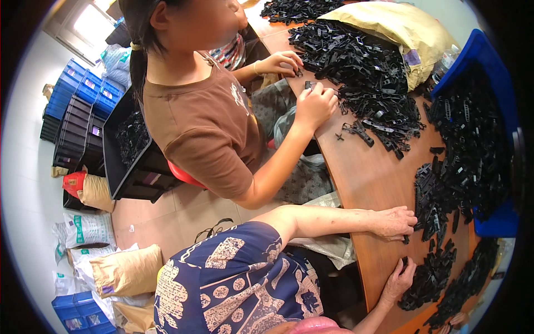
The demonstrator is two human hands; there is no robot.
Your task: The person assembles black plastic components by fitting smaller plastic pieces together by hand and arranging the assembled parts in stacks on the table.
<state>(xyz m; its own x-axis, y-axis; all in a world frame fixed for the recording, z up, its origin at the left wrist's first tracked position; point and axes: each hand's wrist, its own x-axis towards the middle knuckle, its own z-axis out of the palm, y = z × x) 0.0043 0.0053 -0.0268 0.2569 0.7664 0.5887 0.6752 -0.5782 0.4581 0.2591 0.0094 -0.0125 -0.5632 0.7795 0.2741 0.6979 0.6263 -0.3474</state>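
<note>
My left hand [394, 222] rests on the brown table with fingers bent together, its fingertips against a small black plastic part [406, 240] at the edge of a pile. Nearer the lower edge, my right hand [399, 278] curls upward with a dark plastic part [404, 260] between thumb and fingers; its full shape is hidden. Loose black plastic parts [429, 203] lie just beyond my left hand. A further heap of black parts [427, 281] sits beside my right hand.
A co-worker in a brown shirt [206, 128] handles small black parts on my left, by a large heap [356, 72] and a yellowish sack [397, 28]. Beyond my hands, a blue bin [489, 226] holds more parts. Another person's fingers [459, 319] show at the lower right.
</note>
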